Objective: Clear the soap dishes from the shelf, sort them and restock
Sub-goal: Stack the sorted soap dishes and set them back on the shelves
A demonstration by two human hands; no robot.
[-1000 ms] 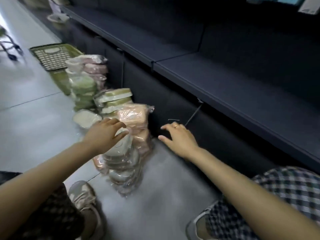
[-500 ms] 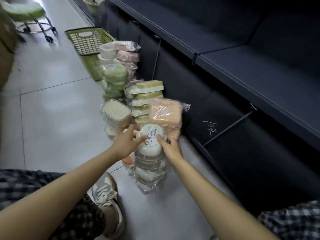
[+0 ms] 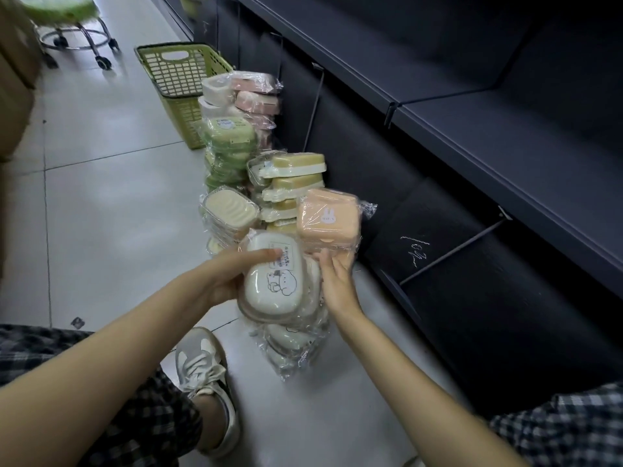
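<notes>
Two hands hold one wrapped white soap dish above its floor stack: left hand curled round it, right hand fingers against its side. Far left, green basket.

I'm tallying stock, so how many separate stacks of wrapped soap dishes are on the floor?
7: white rounded and pink by the green basket; green; yellow-lidded; cream ribbed; peach rabbit-print; white oval, gripped by both hands. More may be hidden behind.
</notes>
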